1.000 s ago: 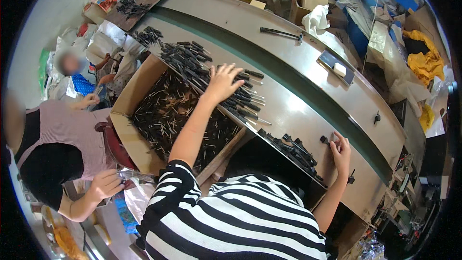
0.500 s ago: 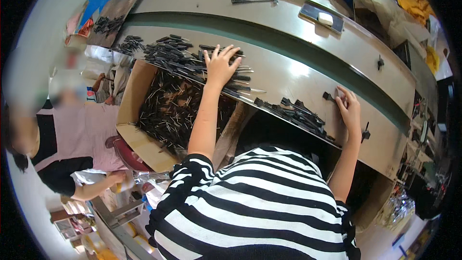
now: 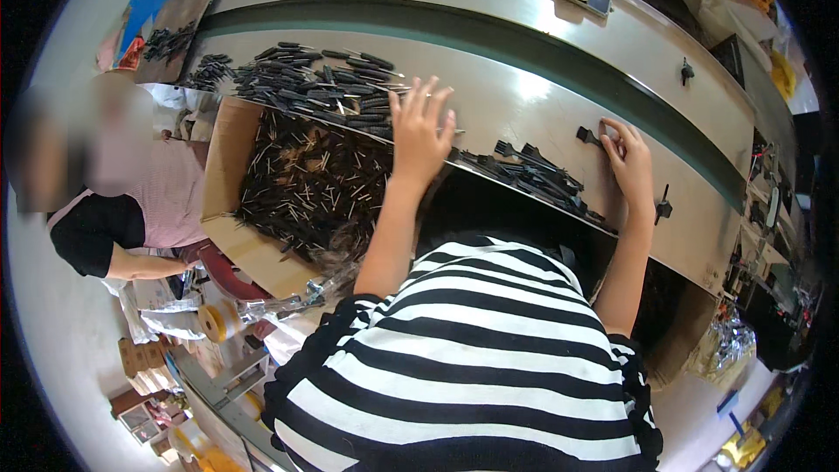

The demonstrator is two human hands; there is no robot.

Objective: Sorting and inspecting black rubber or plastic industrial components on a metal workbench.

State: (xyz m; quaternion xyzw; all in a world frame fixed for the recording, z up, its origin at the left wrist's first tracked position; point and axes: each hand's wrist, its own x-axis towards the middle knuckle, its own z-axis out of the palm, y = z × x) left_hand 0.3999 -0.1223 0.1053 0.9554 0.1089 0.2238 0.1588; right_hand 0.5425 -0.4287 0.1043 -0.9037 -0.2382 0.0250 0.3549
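Both our hands lie on the pale metal workbench (image 3: 524,96): our left hand (image 3: 419,135) is spread flat, fingers splayed and gripping nothing, on the near edge of the heap of slim black handled tools (image 3: 315,87), while our right hand (image 3: 627,162) curls its fingertips onto one small black piece (image 3: 587,135); whether it pinches it we cannot tell. Since half a second ago the left hand has drawn back toward us. Below it sits the open brown cardboard box (image 3: 232,157) of black rods. Between the hands lies a smaller black pile (image 3: 533,177), its pieces too small to tell apart.
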